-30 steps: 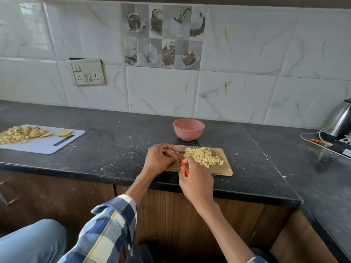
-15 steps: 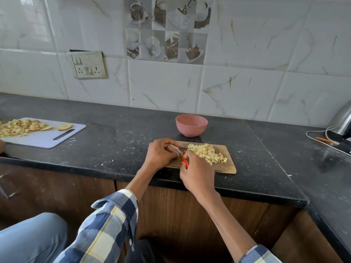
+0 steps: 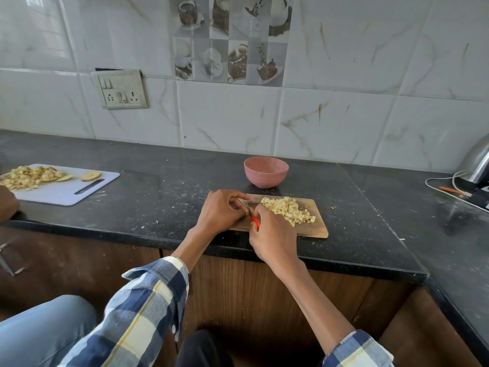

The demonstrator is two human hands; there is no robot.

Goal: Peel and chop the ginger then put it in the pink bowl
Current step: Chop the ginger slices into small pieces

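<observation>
Ginger mostly done: diced ginger pile (image 3: pixel 288 213) sits on the wooden cutting board (image 3: pixel 316 229), pink bowl (image 3: pixel 266 171) just beyond it on the table (image 3: pixel 164 197), looks empty. My right hand (image 3: pixel 274 234) grips the red-handled knife (image 3: pixel 254 221); my left hand (image 3: pixel 221 211) has fingers curled at the blade, pinching something I can't make out. Left: last cuts, then transfer to bowl.

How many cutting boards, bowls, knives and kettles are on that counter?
Cutting boards: 2, a wooden board and a white board
Bowls: 1, the pink bowl
Knives: 1, the red-handled knife, held in the right hand
Kettles: 1, the steel kettle, partly out of view
Total: 5
</observation>
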